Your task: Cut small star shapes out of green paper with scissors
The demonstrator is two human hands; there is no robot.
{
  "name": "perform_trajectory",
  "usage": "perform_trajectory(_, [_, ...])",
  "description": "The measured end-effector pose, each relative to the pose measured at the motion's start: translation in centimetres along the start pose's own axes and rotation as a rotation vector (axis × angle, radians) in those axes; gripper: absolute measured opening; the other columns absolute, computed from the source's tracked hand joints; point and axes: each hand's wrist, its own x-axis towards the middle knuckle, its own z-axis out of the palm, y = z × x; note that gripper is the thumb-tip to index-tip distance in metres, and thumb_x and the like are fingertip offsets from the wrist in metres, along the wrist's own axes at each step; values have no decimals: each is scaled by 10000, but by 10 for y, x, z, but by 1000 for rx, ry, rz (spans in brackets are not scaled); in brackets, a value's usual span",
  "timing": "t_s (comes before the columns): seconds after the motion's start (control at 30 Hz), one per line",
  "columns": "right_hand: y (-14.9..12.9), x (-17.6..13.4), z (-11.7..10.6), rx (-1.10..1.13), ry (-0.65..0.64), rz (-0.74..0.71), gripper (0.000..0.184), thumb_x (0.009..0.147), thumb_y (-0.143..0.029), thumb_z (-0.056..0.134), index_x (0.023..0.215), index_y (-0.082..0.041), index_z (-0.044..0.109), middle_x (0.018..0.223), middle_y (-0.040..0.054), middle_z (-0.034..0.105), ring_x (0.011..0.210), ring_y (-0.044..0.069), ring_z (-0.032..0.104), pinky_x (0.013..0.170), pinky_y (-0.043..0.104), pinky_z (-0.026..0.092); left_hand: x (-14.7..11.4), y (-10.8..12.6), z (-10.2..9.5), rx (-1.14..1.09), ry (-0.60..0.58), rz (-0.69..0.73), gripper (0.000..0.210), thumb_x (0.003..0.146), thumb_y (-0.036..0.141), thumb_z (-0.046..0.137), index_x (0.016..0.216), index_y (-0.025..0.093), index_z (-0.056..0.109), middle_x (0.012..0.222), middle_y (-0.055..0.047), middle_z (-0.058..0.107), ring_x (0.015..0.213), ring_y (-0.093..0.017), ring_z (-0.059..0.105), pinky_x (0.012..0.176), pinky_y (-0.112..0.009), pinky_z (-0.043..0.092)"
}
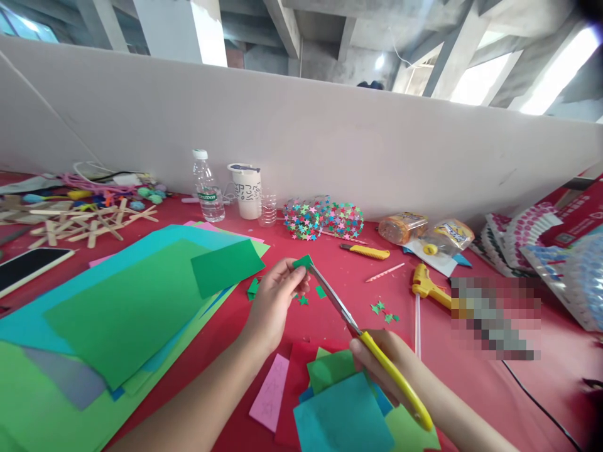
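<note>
My left hand (pixel 276 295) pinches a small piece of dark green paper (pixel 304 261) above the red table. Yellow-handled scissors (pixel 346 314) are gripped in my right hand (pixel 389 358), their blades pointing up and left. The blade tips meet the edge of the green piece; I cannot tell whether they are cutting into it. Below lie a green paper star (pixel 303 301) and a small green scrap (pixel 321 292). Several small stars (pixel 386 312) rest to the right. Square sheets of coloured paper (pixel 343 414) and a pink strip (pixel 268 392) are under my right hand's side.
Large green and blue sheets (pixel 127 307) cover the left. At the back stand a water bottle (pixel 207 188), a paper cup (pixel 247 191) and star-covered balls (pixel 323 220). A yellow utility knife (pixel 366 252) and a glue gun (pixel 428 285) with a cord lie right. Craft sticks (pixel 92 223) are far left.
</note>
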Motion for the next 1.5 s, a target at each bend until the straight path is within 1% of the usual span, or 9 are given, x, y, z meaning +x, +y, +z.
perform_trajectory(0.13, [-1,-4,-2,4,-11,-44,490,853,-640,365,697,-185,457,460,-81,353,369,65,370,363,183,250,-1,6,-1,200,-44,51,128,770,289,635,738,168,604,682,6,605,643,-113,549,620,-215,432])
perform_trajectory(0.23, [4,-4,-3,-24,-3,-43,508,840,-661,370,683,-185,456,473,-81,347,373,60,362,358,180,252,-1,11,0,285,-75,71,139,772,298,625,733,165,618,647,2,604,615,-121,549,601,-215,421])
perform_trajectory(0.33, [7,-5,-4,-9,17,-36,503,838,-658,386,684,-184,455,484,-83,347,375,51,346,360,173,249,0,15,0,321,-101,91,131,776,286,613,722,167,622,627,6,593,602,-119,543,596,-210,411])
perform_trajectory(0.57, [-2,-8,-8,36,-39,-55,488,855,-634,376,697,-179,456,484,-88,349,375,47,331,364,171,244,3,16,-4,373,-128,86,134,780,275,600,697,170,605,622,13,579,590,-114,537,599,-210,411])
perform_trajectory(0.83, [-7,-4,-6,66,-47,31,464,861,-601,395,633,-198,414,376,-113,279,313,47,283,324,163,197,8,16,-9,476,-160,87,153,789,302,590,706,175,607,599,8,571,586,-128,535,581,-220,401])
perform_trajectory(0.93, [-7,-4,-6,64,-34,27,448,862,-574,427,626,-193,429,368,-111,293,302,47,307,320,162,198,8,17,-10,437,-170,85,151,780,294,605,690,175,623,588,10,575,584,-118,531,587,-212,398])
perform_trajectory(1.03, [-7,-3,-5,77,-28,0,467,842,-598,448,622,-186,449,377,-105,311,300,49,325,323,169,203,7,15,-10,345,-158,39,139,770,276,628,688,164,631,599,6,586,591,-107,529,592,-200,403])
perform_trajectory(1.27, [-6,2,1,68,18,4,539,803,-684,414,598,-187,447,373,-89,341,292,56,339,331,187,213,5,5,-5,-103,-73,-203,82,714,189,692,745,119,664,697,-28,643,631,-90,568,598,-185,462])
perform_trajectory(1.5, [-1,2,4,47,30,2,514,825,-664,397,620,-194,433,359,-90,336,308,58,322,353,197,202,0,5,0,-331,-32,-293,8,747,121,659,752,118,654,726,-44,666,642,-83,596,605,-175,497])
